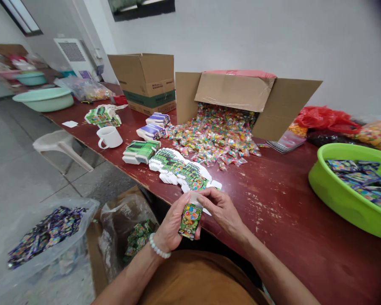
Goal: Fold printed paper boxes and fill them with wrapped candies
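Note:
My left hand point(174, 224) is closed around a small green printed carton point(191, 219), held upright near the table's front edge. A bead bracelet circles that wrist. At the carton's top, the thumb and fingers of my right hand point(220, 208) pinch its whitish flap. Just beyond my hands, fanned flat green cartons point(184, 169) lie on the dark red table point(273, 190). A stack of more green flat cartons point(142, 151) is to their left. Behind them, a heap of small wrapped candies point(212, 135) spills from a tipped cardboard box point(235, 91).
A lime-green basin point(346, 207) with dark packets stands at right. Left of the candies are purple carton stacks point(154, 127), a white mug point(109, 137) and an upright cardboard box point(146, 84). Below the table edge are a lined box point(95, 250) and a clear bag of packets point(47, 237).

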Tool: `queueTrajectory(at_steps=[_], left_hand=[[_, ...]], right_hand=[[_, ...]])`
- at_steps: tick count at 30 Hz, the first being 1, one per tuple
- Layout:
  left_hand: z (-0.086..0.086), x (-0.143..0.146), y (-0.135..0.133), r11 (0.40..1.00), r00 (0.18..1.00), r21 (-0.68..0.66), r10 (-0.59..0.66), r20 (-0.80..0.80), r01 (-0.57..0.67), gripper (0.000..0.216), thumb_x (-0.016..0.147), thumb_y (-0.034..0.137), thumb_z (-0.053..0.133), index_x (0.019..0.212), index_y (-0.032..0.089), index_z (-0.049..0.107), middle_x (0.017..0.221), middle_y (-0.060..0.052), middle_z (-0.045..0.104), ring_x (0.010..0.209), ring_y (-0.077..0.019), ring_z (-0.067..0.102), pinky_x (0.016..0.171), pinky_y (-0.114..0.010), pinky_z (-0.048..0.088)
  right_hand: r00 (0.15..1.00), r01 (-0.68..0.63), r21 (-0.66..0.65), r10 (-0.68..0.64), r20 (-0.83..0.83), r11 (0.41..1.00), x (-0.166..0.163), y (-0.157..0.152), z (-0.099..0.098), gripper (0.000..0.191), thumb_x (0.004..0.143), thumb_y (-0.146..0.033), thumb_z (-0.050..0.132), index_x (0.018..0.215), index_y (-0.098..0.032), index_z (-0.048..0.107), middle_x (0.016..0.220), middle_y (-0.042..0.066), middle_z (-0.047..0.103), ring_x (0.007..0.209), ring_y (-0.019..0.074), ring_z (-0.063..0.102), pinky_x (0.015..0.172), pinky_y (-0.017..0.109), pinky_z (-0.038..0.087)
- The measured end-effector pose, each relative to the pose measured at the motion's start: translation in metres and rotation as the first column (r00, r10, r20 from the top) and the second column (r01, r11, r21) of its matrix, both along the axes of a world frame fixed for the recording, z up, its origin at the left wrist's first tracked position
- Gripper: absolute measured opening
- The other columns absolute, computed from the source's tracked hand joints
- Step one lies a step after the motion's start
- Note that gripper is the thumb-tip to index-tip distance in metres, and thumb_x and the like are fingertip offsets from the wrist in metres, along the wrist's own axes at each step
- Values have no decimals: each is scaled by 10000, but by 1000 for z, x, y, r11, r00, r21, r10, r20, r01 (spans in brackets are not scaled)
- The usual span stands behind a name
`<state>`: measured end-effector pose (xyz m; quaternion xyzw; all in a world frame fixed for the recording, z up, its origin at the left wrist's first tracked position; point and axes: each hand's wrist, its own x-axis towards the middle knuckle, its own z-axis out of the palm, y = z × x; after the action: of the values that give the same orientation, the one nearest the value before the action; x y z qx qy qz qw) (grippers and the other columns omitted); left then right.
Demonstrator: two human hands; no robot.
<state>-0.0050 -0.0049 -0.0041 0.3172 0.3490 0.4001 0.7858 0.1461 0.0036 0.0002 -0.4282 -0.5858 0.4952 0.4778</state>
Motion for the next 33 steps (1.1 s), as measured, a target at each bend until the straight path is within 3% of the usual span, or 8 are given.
queueTrajectory(at_steps=[3,7,10,13,18,23,28,33], left_hand=[[-3,2,-2,999,998,36,42,-38,-40,442,914,496,492,1164,144,584,688,-30,650,404,-128,586,349,-214,470],[-3,5,-3,998,999,58,34,-41,-31,405,912,490,509,1128,160,598,680,-9,631,418,-122,588,351,-204,469],[-1,6,0,999,999,-6,36,6,-36,410,915,520,481,1061,158,605,628,-2,616,377,-130,576,338,-222,474],[1,4,3,991,999,-132,17,50,-10,470,906,573,459,1097,167,598,612,-6,624,378,-156,593,338,-256,494],[-1,5,4,992,996,-125,38,81,-28,551,908,589,442,1353,268,484,684,-6,669,399,-162,607,354,-267,498],[-2,8,2,995,998,-91,33,55,-28,615,907,621,404,1350,210,516,730,-43,698,387,-132,581,352,-227,467],[-1,5,2,996,999,-90,-12,32,15,639,893,635,416,1311,172,553,574,-8,620,370,-154,573,334,-235,455],[-2,2,7,981,996,-193,23,91,-5,435,896,391,550,1284,196,579,796,-39,714,456,-143,622,388,-229,482]], right_hand=[[993,-87,-116,77,-87,989,2,4,2,227,839,-392,659,942,-192,630,780,-1,671,673,135,601,643,254,500],[995,-101,-110,100,-14,989,2,7,2,188,842,-372,653,891,-190,647,765,-4,660,657,133,599,620,248,500],[996,49,52,-52,70,997,1,3,3,209,863,-385,633,894,-191,702,790,27,688,703,163,624,657,281,514],[991,47,205,-72,114,978,-2,-3,3,205,889,-371,604,863,-202,718,884,58,701,755,175,646,682,295,531],[995,-89,-50,86,-58,995,-4,-7,0,235,898,-411,576,836,-196,649,933,41,669,523,111,609,456,247,508],[994,-106,-22,105,-12,994,1,3,3,151,848,-332,647,890,-191,682,930,37,696,732,149,659,662,276,552],[994,-113,-112,113,0,987,5,11,6,163,841,-338,642,841,-181,688,798,25,694,648,143,625,633,280,518],[972,-88,128,57,228,988,1,-4,1,155,867,-347,615,866,-202,671,940,51,662,882,203,631,811,353,502]])
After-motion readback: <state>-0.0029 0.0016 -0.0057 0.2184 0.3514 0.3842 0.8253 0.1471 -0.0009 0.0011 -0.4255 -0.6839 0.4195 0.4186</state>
